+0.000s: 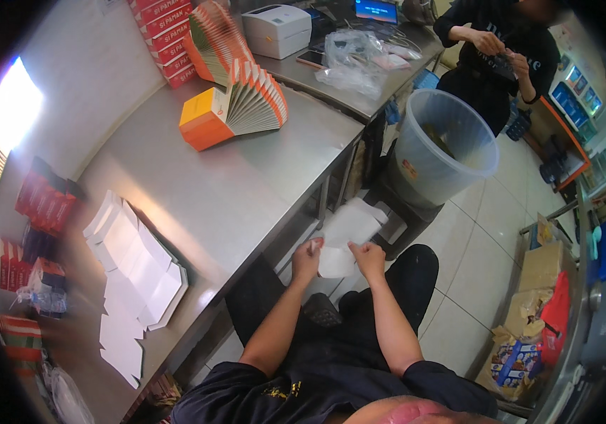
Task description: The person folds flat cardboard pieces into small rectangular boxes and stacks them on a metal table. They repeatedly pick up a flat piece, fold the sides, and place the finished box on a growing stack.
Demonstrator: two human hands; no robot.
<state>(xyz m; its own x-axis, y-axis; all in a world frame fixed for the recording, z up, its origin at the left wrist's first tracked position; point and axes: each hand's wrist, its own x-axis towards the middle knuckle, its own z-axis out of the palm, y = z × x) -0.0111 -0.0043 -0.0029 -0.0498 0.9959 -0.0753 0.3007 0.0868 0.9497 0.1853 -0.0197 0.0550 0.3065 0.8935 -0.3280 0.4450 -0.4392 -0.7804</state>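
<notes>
Above my lap I hold a white unfolded carton, its plain inner side facing up. My left hand pinches its left edge. At the near right edge, my right hand grips it between thumb and fingers. To my left, a pile of flat white carton blanks lies on the steel table. Farther back on that table, a curved row of folded orange and green cartons stands fanned out, with an orange-yellow carton at its near end.
Red boxes are stacked against the wall. A white label printer and plastic bags occupy the far counter. A large translucent tub stands right of the table, with a co-worker behind it. Cardboard boxes sit at right.
</notes>
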